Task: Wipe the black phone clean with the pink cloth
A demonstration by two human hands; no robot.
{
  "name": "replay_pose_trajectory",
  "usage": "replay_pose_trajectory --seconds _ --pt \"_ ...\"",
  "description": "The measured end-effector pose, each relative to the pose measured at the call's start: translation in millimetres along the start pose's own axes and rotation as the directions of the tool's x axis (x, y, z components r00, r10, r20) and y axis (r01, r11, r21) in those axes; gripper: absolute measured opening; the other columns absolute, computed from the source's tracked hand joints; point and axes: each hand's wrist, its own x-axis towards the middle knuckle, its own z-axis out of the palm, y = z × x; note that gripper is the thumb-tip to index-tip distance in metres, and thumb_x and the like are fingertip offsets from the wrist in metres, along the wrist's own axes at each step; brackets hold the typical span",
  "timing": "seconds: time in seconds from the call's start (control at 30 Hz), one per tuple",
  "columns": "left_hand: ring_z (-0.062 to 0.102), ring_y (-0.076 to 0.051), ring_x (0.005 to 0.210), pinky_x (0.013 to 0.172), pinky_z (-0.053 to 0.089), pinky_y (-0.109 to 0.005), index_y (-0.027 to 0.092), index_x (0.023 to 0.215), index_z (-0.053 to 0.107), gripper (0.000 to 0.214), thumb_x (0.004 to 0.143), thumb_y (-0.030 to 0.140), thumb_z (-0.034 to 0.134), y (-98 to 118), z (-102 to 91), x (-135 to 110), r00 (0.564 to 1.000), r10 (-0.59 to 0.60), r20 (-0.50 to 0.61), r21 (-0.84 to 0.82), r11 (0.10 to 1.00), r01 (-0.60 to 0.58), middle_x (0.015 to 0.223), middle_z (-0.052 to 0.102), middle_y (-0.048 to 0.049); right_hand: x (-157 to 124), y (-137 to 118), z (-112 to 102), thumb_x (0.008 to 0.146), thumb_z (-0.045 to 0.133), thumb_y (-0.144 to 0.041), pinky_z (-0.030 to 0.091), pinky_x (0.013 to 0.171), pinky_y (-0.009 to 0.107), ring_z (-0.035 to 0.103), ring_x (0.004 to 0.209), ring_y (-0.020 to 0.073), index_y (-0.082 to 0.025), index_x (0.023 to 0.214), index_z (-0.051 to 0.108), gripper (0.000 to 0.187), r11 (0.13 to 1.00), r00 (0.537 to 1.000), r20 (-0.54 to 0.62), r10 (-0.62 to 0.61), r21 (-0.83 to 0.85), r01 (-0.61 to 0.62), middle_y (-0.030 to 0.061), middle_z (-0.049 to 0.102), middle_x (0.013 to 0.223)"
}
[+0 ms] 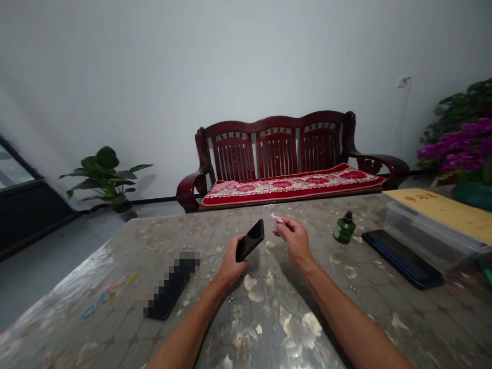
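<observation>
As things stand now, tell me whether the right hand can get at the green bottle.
Probably yes: nothing visible stands between the right hand and the green bottle, though that hand is occupied, pinching a small pink scrap.

Pink scrap (276, 219) partly hidden, dark slab (171, 292) pixelated, purple flowers (467, 144) cut off

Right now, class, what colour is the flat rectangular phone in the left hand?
Black: the flat rectangular phone shows best in the head view.
</observation>
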Motion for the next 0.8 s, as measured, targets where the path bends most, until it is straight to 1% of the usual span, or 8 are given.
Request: replay_pose_trajectory --seconds 0.13,0.27,0.37,0.5,0.57,0.67,0.73,0.8 --pt "0.056 -0.028 0.113 0.106 0.038 -0.039 0.020 0.114 0.060 0.065 0.051 0.007 0.056 13.4 0.6 -5.0 1.000 -0.022 0.001 -0.188 0.982 0.022 0.111 0.063 -0.0054 -4.7 -10.0 3.1 0.076 0.072 -0.040 0.048 0.063 0.027 0.055 0.072 0.0153 -0.020 0.084 0.078 0.022 0.950 0.974 0.059 -0.221 -0.212 0.228 0.0016 0.063 0.080" --pt "0.056 -0.028 0.113 0.104 0.039 -0.038 0.020 0.114 0.060 0.065 0.051 0.008 0.058 17.0 3.5 -9.2 0.998 -0.063 0.021 -0.296 0.953 0.067 0.110 0.064 -0.0046 -15.8 -22.2 7.5 0.085 0.067 -0.033 0.044 0.062 0.025 0.055 0.071 0.0144 -0.022 0.085 0.077 0.015 0.837 0.894 0.149 -0.423 -0.314 0.449 0.0012 0.061 0.078" --pt "0.055 -0.028 0.115 0.105 0.037 -0.039 0.020 0.116 0.060 0.067 0.051 0.007 0.057 15.8 5.4 -11.3 0.997 -0.062 0.033 -0.288 0.955 0.069 0.112 0.063 -0.0048 -25.1 -30.1 10.3 0.090 0.063 -0.027 0.047 0.066 0.026 0.057 0.075 0.0154 -0.024 0.091 0.077 0.014 0.744 0.818 0.273 -0.506 -0.341 0.574 0.0019 0.063 0.081" --pt "0.055 -0.028 0.113 0.105 0.037 -0.039 0.020 0.114 0.062 0.067 0.049 0.004 0.055 18.0 6.0 -14.3 0.998 -0.029 0.053 -0.260 0.965 0.042 0.110 0.063 -0.0042 -29.2 -32.8 11.0 0.092 0.060 -0.021 0.049 0.073 0.030 0.060 0.080 0.0173 -0.028 0.100 0.078 0.020 0.650 0.734 0.417 -0.535 -0.352 0.674 0.0027 0.064 0.083" --pt "0.055 -0.028 0.111 0.103 0.038 -0.039 0.020 0.113 0.063 0.067 0.049 0.004 0.055 19.4 7.3 -17.0 0.997 -0.035 0.062 -0.281 0.958 0.051 0.108 0.064 -0.0033 -25.5 -31.0 8.6 0.092 0.059 -0.021 0.049 0.074 0.031 0.060 0.081 0.0179 -0.029 0.100 0.077 0.021 0.631 0.740 0.411 -0.532 -0.391 0.671 0.0029 0.064 0.082" --pt "0.056 -0.029 0.109 0.098 0.042 -0.036 0.021 0.115 0.065 0.067 0.050 0.004 0.056 20.4 13.3 -21.9 0.990 -0.100 0.101 -0.364 0.922 0.130 0.103 0.065 -0.0020 -14.8 -26.1 1.7 0.092 0.059 -0.024 0.048 0.075 0.030 0.060 0.082 0.0180 -0.028 0.096 0.077 0.019 0.660 0.809 0.302 -0.505 -0.469 0.587 0.0027 0.064 0.083" --pt "0.057 -0.028 0.105 0.095 0.044 -0.035 0.020 0.115 0.067 0.065 0.052 0.007 0.060 22.6 19.2 -24.0 0.978 -0.173 0.115 -0.463 0.862 0.207 0.099 0.066 -0.0023 -8.0 -22.8 -2.9 0.091 0.061 -0.026 0.048 0.074 0.029 0.060 0.081 0.0176 -0.026 0.093 0.077 0.017 0.704 0.849 0.223 -0.479 -0.480 0.523 0.0023 0.064 0.084" --pt "0.060 -0.025 0.098 0.092 0.045 -0.034 0.018 0.112 0.069 0.058 0.055 0.013 0.066 28.7 24.7 -23.6 0.959 -0.258 0.122 -0.606 0.745 0.278 0.098 0.067 -0.0039 -4.3 -20.6 -4.9 0.090 0.063 -0.029 0.047 0.069 0.028 0.059 0.077 0.0168 -0.024 0.092 0.077 0.015 0.747 0.872 0.170 -0.458 -0.459 0.482 0.0019 0.063 0.083"
